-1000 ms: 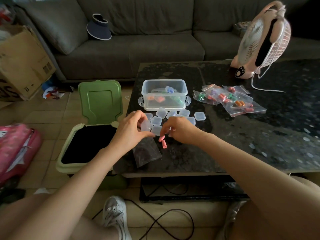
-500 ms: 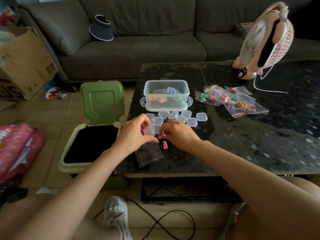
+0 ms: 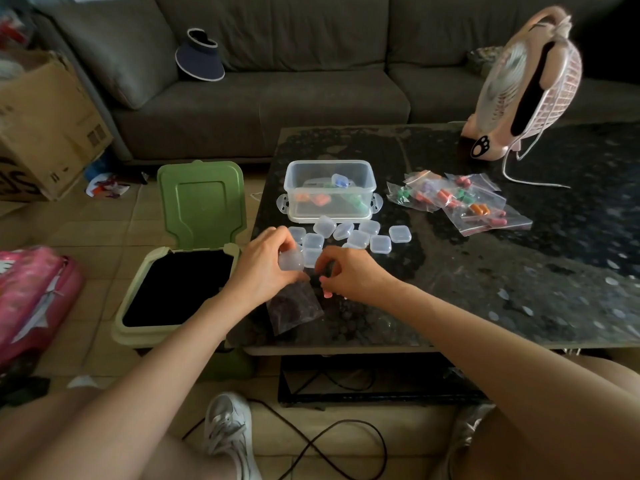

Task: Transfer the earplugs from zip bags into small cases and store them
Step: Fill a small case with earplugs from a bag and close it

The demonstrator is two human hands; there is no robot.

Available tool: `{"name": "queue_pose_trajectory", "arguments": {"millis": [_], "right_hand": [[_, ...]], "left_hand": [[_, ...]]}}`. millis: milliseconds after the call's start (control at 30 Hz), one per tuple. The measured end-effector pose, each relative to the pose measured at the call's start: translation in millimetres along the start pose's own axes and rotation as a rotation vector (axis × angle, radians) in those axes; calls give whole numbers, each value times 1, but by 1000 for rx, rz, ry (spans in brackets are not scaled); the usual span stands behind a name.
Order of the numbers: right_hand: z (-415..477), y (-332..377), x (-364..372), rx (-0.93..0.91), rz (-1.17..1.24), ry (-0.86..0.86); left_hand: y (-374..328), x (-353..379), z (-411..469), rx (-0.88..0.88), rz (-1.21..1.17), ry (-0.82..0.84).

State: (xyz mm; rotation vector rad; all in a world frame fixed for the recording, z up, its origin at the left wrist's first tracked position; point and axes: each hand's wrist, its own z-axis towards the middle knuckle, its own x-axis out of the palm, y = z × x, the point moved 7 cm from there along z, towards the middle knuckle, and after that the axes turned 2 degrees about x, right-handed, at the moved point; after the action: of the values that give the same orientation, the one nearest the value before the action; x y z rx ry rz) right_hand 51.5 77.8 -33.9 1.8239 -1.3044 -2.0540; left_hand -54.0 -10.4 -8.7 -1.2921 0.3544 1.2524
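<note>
Left hand [image 3: 263, 270]: fingers grasp one small clear plastic case [image 3: 291, 261], held just above the near-left part of the dark speckled stone surface [image 3: 485, 271]. Right hand [image 3: 351, 276]: fingers curled, tips down at a pink foam earplug [image 3: 327, 294] lying on the surface. Cannot tell whether they pinch it or only touch it. An empty clear zip bag [image 3: 295, 308] lies flat just below both hands, near the surface's front edge. A cluster of small clear cases [image 3: 360, 234] sits just beyond the hands. Behind it is a clear rectangular plastic container [image 3: 291, 188], lid off, with several filled cases inside. Right of the container is a loose pile of zip bags with coloured earplugs [image 3: 457, 202], orange, red and green showing. A pink desk fan [image 3: 526, 88] stands at the far right. On the floor beside the surface is a green bin [image 3: 138, 327], lid up.
</note>
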Motion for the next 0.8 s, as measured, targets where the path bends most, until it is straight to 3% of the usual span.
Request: {"name": "queue_pose_trajectory", "arguments": {"millis": [233,367,567,800], "right_hand": [[-3,1,6,-12,-83,-24],[-3,-1,2,-17,-157,-46],[-1,-12,-9,2,-150,-87],[-3,-17,-18,19,-109,-86]], "left_hand": [[1,-10,-1,-53,-42,-120],[0,-5,2,-12,-16,-75],[-8,12,0,-49,19,127],[-5,11,1,-100,-45,56]]}}
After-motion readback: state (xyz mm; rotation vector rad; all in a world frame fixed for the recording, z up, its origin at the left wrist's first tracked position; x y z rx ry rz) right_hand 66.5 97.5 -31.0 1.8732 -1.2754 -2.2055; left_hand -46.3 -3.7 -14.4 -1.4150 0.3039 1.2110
